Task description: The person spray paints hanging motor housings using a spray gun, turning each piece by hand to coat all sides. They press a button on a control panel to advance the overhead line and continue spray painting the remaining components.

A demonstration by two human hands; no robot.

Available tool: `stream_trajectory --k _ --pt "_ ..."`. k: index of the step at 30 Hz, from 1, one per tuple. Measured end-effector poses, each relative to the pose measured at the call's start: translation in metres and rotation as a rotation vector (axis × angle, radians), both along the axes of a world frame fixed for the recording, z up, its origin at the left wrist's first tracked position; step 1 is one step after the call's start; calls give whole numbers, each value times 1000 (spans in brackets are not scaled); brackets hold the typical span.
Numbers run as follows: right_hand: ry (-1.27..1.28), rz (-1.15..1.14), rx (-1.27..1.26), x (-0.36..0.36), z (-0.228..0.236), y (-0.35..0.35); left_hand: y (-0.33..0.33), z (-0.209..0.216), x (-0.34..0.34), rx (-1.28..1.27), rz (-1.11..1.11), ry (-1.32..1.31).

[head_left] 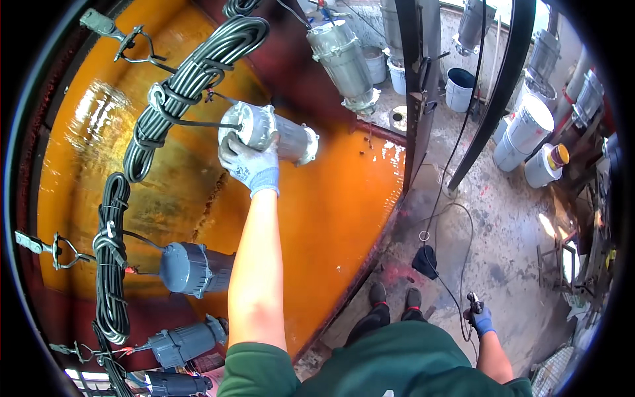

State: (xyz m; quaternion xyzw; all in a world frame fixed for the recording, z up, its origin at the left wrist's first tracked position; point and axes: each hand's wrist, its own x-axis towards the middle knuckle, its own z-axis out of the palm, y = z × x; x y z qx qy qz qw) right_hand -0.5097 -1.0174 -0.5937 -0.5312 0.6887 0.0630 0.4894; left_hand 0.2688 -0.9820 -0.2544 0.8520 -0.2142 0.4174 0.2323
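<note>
The bare left arm (256, 264) is stretching nearly straight from the lower edge toward twelve o'clock, its wrist bending slightly toward eleven. The left hand (250, 162), wearing a pale grey work glove with a blue cuff, is gripping the capped end of a silver-grey cylindrical metal motor (290, 136), its fingers spreading over the lower-left rim and its thumb pressing along the casing. The motor is sitting at eleven o'clock from the view's centre, its far end pointing toward three, before a glossy orange sheet-like surface (344, 218). A thick coiled bundle of black cable (198, 73) is hanging beside it toward ten. A dark blue-grey cylindrical motor (188, 268) is hanging at eight o'clock, near the left forearm.

Low at four o'clock, the right forearm (496, 357) is pointing toward eleven; the gloved right hand (486, 322) is closing around a small black-and-silver handheld tool (474, 304), well apart from the silver-grey motor. A thin black hose (452, 288) is running near the tool over the stained grey floor (503, 245).
</note>
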Motion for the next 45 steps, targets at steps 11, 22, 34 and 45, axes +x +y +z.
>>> stream_trajectory --k 11,22,34,45 --pt "18 -47 1 -5 2 3 22 6 39 -5 -194 -52" --pt "-255 360 -373 101 50 -33 52 63 -54 -600 -727 489" --pt "-776 460 -435 240 217 -68 11 266 -98 358 -536 -252" --pt "-913 962 -421 293 314 -64 46 255 -106 87 -707 110"
